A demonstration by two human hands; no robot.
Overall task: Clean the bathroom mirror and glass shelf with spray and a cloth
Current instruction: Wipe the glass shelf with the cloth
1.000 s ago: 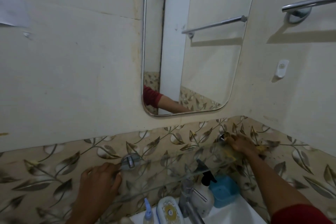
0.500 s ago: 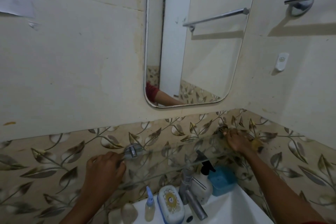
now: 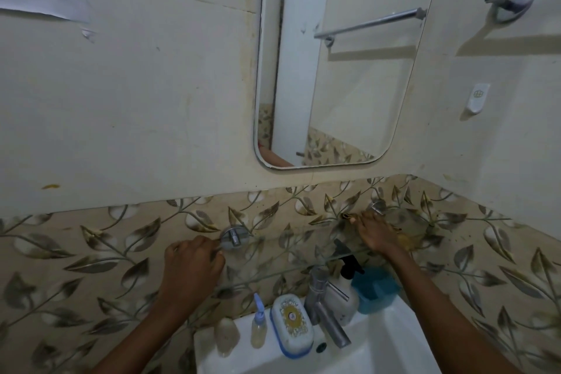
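While the left hand (image 3: 191, 264) curls its fingers over the left end of the glass shelf (image 3: 288, 269), just beside a chrome bracket (image 3: 232, 238), the right hand (image 3: 376, 234) lies with its fingers nearly straight and close together. It presses a yellowish cloth (image 3: 405, 242) onto the shelf's right end, centre-right of the frame.

Step in hand, as judged: wiping the shelf, with the left hand steadying it.

The mirror (image 3: 334, 70) is at upper centre, and neither hand is on it. The spray bottle (image 3: 346, 288) stands on the sink (image 3: 394, 331) below the shelf, lower centre, not held.

Next move probably calls for drawing the cloth leftward along the glass with light, even pressure. Leaning hard on the glass could strain the brackets.
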